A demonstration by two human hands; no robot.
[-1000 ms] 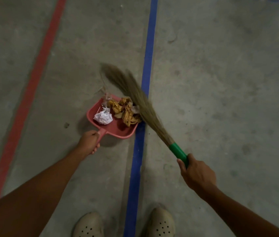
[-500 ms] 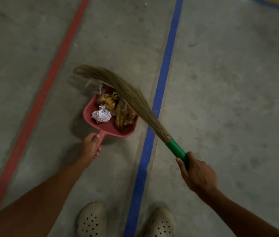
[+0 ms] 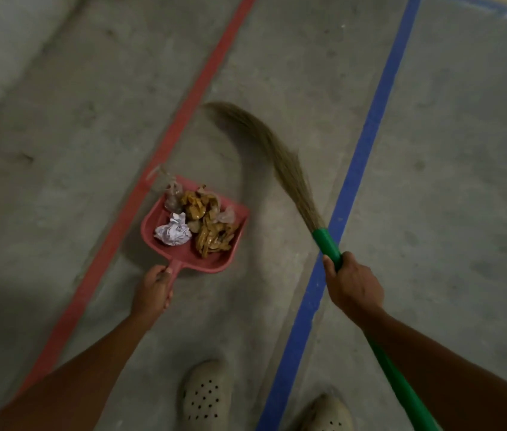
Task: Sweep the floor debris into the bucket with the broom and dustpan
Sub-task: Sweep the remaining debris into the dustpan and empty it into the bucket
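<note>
A pink dustpan point(image 3: 165, 219) is held just above the concrete floor, its handle gripped by my left hand point(image 3: 152, 290). In it lie a crumpled white paper ball point(image 3: 173, 230), yellow-brown peels point(image 3: 214, 234) and bits of clear plastic wrap point(image 3: 172, 194). My right hand point(image 3: 353, 286) grips the green handle of a grass broom point(image 3: 280, 157). The broom's bristles curve up and to the left, clear of the dustpan, to its upper right. No bucket is in view.
A red floor line point(image 3: 165, 150) runs diagonally just left of the dustpan. A blue floor line point(image 3: 361, 150) passes under the broom handle. My two pale perforated clogs point(image 3: 207, 396) stand at the bottom edge.
The broom has swung off the dustpan's contents and out to the right. The dustpan with its debris has shifted left toward the red line, and the view has turned.
</note>
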